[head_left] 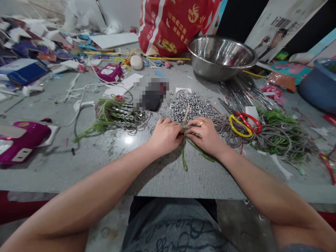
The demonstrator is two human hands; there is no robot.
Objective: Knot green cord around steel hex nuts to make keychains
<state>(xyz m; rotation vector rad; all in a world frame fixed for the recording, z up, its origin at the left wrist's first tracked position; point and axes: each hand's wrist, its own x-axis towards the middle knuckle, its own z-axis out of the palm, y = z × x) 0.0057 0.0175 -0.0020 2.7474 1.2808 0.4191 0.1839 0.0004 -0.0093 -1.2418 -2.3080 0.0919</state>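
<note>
Both hands meet low over the middle of the table. My left hand (168, 134) is closed, its fingertips pinching a green cord (183, 157). Close against it on the right, my right hand (203, 134) also pinches the cord, a ring on one finger. Two green ends trail below the fingers onto the tabletop. A thin tan stick (186, 113) points up just beyond the fingertips. Small silver nut-like rings (195, 105) lie in a spread pile behind the hands. The exact spot where the cord is gripped is partly hidden by the fingers.
Left of the hands lies a green and grey cord bundle (110, 113); farther left is a purple device (26, 140). Scissors (240, 120) rest on more cords (283, 136) at the right. Behind stand a metal bowl (220, 63) and a red bag (170, 26). A dark phone-like object (152, 99) lies nearby.
</note>
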